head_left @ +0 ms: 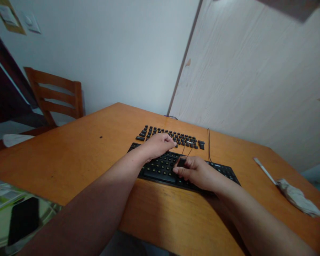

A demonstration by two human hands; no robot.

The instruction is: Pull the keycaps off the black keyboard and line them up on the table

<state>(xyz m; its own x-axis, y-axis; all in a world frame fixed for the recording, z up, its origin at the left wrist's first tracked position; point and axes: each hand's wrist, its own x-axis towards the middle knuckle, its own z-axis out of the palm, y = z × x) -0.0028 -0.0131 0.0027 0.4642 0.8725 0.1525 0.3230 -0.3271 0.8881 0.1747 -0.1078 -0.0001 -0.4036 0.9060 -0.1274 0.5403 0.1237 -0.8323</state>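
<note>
A black keyboard (157, 175) lies on the wooden table, with bare switch positions showing where its keycaps are off. Behind it, several loose black keycaps (185, 138) are laid out in rows. My right hand (196, 170) is over the keyboard's middle, fingers closed around a wire keycap puller (185, 153) whose two thin prongs point away from me. My left hand (160, 145) hovers at the near edge of the loose keycaps, thumb and fingertips drawn together. Whatever is between those fingertips is too small or hidden to make out.
At the right of the table (96, 163) lie a white-handled brush (265, 170) and a crumpled cloth (298, 197). A cable (209, 145) runs behind the keyboard. A dark phone (24, 218) rests lower left; a wooden chair (57, 94) stands at far left.
</note>
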